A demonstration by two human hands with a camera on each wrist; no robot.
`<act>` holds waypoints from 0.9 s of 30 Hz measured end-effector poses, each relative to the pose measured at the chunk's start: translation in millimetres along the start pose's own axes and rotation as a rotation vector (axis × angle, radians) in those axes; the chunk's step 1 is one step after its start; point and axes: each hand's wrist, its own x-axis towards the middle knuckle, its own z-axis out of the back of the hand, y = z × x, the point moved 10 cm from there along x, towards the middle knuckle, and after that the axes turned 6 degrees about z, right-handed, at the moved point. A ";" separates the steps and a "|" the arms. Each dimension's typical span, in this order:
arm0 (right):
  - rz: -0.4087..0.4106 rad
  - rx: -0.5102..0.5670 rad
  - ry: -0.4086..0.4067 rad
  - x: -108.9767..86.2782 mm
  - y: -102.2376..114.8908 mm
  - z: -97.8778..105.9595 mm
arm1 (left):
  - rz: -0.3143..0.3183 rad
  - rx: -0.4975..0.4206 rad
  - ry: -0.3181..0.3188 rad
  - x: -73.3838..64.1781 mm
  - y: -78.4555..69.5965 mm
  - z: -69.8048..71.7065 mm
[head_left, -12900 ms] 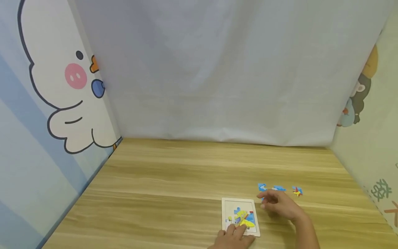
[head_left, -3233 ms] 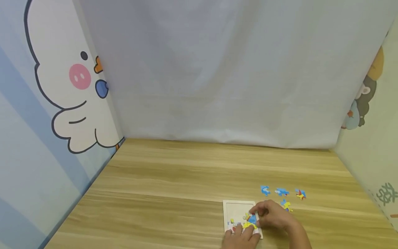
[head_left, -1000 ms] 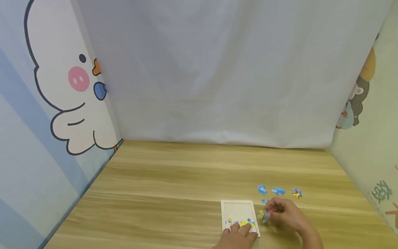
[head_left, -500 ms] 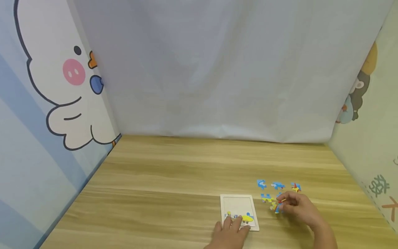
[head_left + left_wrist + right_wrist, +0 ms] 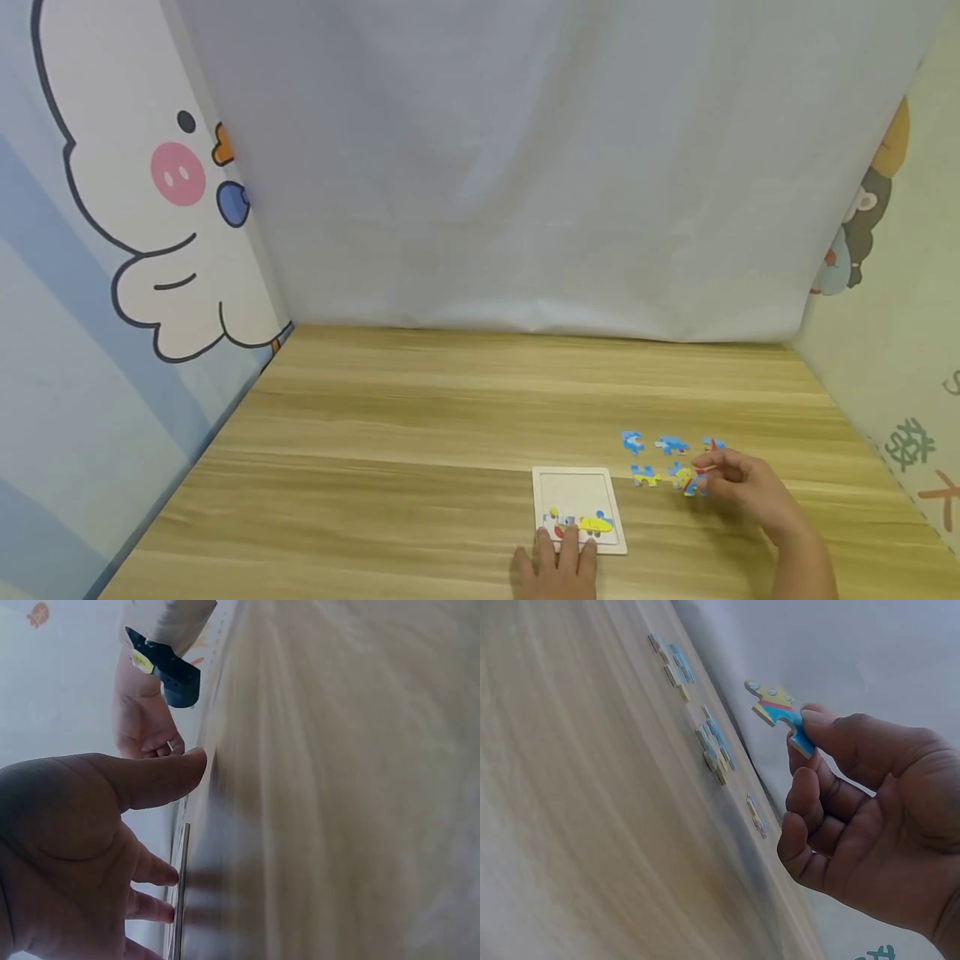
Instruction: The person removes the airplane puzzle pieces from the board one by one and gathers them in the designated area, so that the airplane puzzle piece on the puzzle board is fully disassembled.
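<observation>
My right hand [image 5: 750, 487] pinches a yellow, red and blue puzzle piece [image 5: 780, 712] between thumb and index finger, held above the table. Under and around it lie several loose puzzle pieces [image 5: 671, 445] in two rows, mostly blue with some yellow. With fingers stretched out, my left hand [image 5: 558, 567] rests on the near edge of a white puzzle tray [image 5: 573, 492]. A few joined pieces [image 5: 596, 524], including a yellow shape, fill the tray's lower part; its upper part shows bare backing. In the left wrist view the fingertips touch the thin tray edge [image 5: 181, 885].
The wood-grain table [image 5: 375, 442] stretches far to the left and back. A grey-white curtain [image 5: 510, 183] hangs behind it. Printed panels with cartoon figures stand at the left [image 5: 150, 183] and right [image 5: 877, 208].
The right hand has lifted the yellow, red and blue piece out of the tray and carried it right, over the loose pieces. The left hand has stayed at the tray, sliding slightly back.
</observation>
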 end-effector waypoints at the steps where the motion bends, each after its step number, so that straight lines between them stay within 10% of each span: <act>1: -0.005 0.000 -0.005 -0.3 -1.2 1.4 | -0.002 0.004 0.002 0.0 -0.2 -0.8; 27: -0.192 0.017 -0.062 -4.7 -45.2 34.3 | -0.092 -0.012 -0.138 -5.1 -0.9 6.1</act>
